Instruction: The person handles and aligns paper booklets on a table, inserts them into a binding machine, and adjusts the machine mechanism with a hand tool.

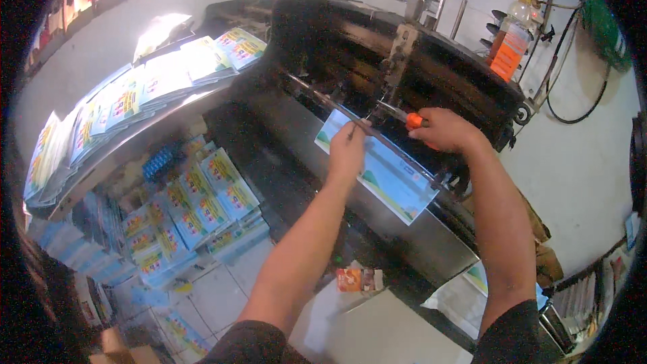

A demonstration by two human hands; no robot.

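Orange-handled tool at dark machine, grasped in your right hand. Handle partly covered, tip lost in shadow; long axis slants, shaft pointing up-left. Your left hand curled at metal bar, cannot tell whether gripping; blue sheet beneath.

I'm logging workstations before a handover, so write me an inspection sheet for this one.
Surface: grey plate, partly covered by the sheet.
Job's things: sheet crossed by a bar; orange-handled screwdriver.
Clutter: printed stacks at left; orange box near the pale board.
Grips: left grip at the bar, hold unclear; right grip around the screwdriver.
Cables: dark cable looping against the wall.
Surroundings: white wall; bottle by the machine's top edge.
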